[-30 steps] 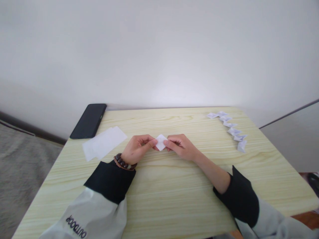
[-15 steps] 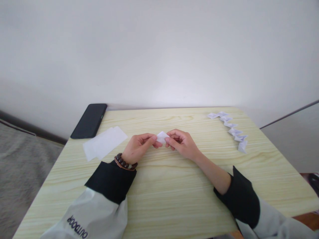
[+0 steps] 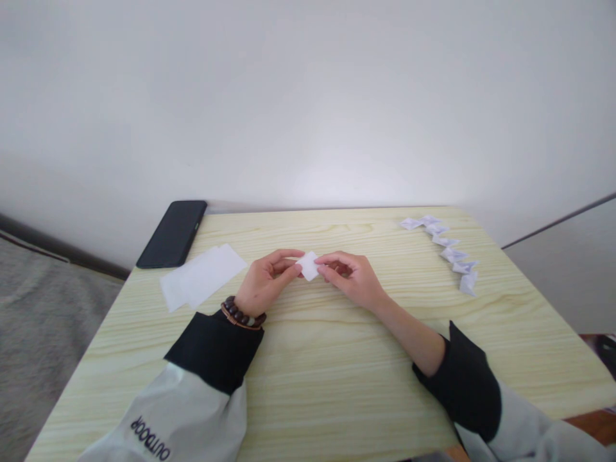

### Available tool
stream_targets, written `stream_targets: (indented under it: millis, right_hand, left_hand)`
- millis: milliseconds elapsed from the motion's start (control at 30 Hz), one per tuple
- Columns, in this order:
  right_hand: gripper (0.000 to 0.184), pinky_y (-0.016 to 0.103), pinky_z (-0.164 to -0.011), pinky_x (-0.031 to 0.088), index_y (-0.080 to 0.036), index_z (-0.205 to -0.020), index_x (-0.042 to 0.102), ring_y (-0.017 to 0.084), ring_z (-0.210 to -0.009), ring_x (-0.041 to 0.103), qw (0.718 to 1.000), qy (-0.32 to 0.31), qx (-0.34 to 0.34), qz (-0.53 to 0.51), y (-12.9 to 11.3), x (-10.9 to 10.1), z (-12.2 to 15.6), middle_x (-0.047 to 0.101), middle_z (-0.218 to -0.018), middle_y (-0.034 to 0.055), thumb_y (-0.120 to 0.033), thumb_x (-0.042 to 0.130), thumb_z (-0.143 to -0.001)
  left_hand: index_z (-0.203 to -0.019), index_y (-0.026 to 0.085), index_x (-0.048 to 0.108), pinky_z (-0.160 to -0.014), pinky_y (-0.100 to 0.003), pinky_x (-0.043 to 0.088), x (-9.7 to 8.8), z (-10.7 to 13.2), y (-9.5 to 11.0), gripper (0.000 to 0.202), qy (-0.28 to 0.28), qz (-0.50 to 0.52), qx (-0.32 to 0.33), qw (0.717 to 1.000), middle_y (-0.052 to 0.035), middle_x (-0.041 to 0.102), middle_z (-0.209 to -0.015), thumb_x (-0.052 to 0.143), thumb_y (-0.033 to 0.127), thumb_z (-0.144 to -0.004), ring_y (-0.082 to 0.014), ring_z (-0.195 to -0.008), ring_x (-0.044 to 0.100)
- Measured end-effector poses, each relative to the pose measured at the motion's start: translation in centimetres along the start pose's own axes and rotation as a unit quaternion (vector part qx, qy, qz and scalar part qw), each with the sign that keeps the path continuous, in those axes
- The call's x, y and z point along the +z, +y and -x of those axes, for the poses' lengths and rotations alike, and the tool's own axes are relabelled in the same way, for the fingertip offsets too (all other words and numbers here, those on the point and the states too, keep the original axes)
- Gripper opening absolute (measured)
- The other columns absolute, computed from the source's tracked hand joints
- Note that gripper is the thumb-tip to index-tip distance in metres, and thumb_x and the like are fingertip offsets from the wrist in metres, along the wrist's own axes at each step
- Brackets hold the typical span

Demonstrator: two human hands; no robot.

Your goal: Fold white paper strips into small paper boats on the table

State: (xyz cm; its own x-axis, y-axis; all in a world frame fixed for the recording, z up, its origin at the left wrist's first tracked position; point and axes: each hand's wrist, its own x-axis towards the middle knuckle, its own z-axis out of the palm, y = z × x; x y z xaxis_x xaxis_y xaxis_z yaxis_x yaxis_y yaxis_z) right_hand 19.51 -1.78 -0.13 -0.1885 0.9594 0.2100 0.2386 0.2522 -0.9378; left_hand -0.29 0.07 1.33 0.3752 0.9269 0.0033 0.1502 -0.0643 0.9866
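A small folded white paper piece (image 3: 308, 265) is pinched between both hands just above the middle of the light wooden table (image 3: 317, 378). My left hand (image 3: 264, 282), with a dark bead bracelet on its wrist, grips the paper's left side with thumb and fingers. On the other side, my right hand (image 3: 351, 277) holds the paper's right edge with curled fingers. Both forearms rest on the table in dark cuffs and grey sleeves.
A black phone (image 3: 172, 233) lies at the table's far left corner, overhanging the edge. Flat white paper sheets (image 3: 201, 275) lie beside it. A row of several small folded paper pieces (image 3: 447, 249) runs along the far right. A white wall stands behind.
The paper piece has been turned between the fingers, from a diamond shape to a flatter tilted square. Both hands shifted slightly farther from me. Nothing else moved.
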Motion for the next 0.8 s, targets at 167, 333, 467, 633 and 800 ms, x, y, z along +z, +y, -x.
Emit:
stream_targets:
  millis: [167, 333, 467, 633, 800]
  right_hand:
    - [0.038, 0.023, -0.053, 0.047, -0.02, -0.111, 0.057, 0.01, -0.055, 0.057, 0.999, -0.002, 0.02, -0.044, 0.17, 0.16, -0.11, 0.071, -0.084, 0.0032, -0.033, 0.066, -0.077]
    - [0.024, 0.024, -0.054, 0.047, -0.018, -0.095, 0.063, 0.011, -0.056, 0.058, 1.0, -0.006, 0.019, -0.016, 0.27, 0.16, -0.06, 0.07, -0.078, 0.0038, -0.035, 0.064, -0.078]
    - [0.019, 0.023, -0.053, 0.047, -0.018, -0.087, 0.062, 0.011, -0.056, 0.058, 0.999, 0.007, 0.027, -0.031, 0.33, 0.21, -0.06, 0.067, -0.074, 0.0029, -0.035, 0.062, -0.08]
    - [0.013, 0.02, -0.051, 0.043, -0.017, -0.083, 0.06, 0.009, -0.055, 0.055, 0.999, 0.002, 0.025, -0.024, 0.0, 0.1, -0.09, 0.06, -0.065, -0.0007, -0.03, 0.059, -0.081]
    - [0.01, 0.019, -0.047, 0.037, -0.018, -0.077, 0.057, 0.007, -0.05, 0.047, 0.998, -0.047, -0.004, 0.045, -0.58, -0.03, 0.04, 0.055, -0.062, -0.003, -0.026, 0.057, -0.081]
  left_hand:
    - [-0.107, 0.013, 0.058, -0.081, -0.033, 0.051, 0.23, 0.02, 0.31, 0.048, 0.0, 0.005, -0.015, 1.0, -0.0091, 0.073, -0.088, 0.065, 0.047, -0.075, -0.0212, -0.084, 0.068]
    - [-0.093, 0.013, 0.061, -0.079, -0.035, 0.051, 0.3, -0.11, 0.07, 0.04, 0.027, -0.015, -0.023, 0.999, -0.0084, 0.073, -0.081, 0.065, 0.049, -0.074, -0.0213, -0.079, 0.067]
    - [-0.095, 0.013, 0.06, -0.076, -0.033, 0.05, 0.34, 0.0, 0.28, 0.041, 0.011, -0.035, -0.022, 0.999, -0.0091, 0.073, -0.085, 0.066, 0.047, -0.073, -0.0208, -0.079, 0.066]
    - [-0.091, 0.015, 0.062, -0.074, -0.032, 0.049, 0.36, 0.08, 0.32, 0.036, -0.005, -0.079, -0.016, 0.997, -0.0067, 0.072, -0.084, 0.065, 0.046, -0.073, -0.0195, -0.077, 0.065]
    - [-0.086, 0.016, 0.058, -0.07, -0.03, 0.049, 0.32, -0.12, -0.4, 0.03, 0.035, -0.037, -0.003, 0.999, -0.004, 0.07, -0.08, 0.061, 0.045, -0.076, -0.0181, -0.073, 0.064]
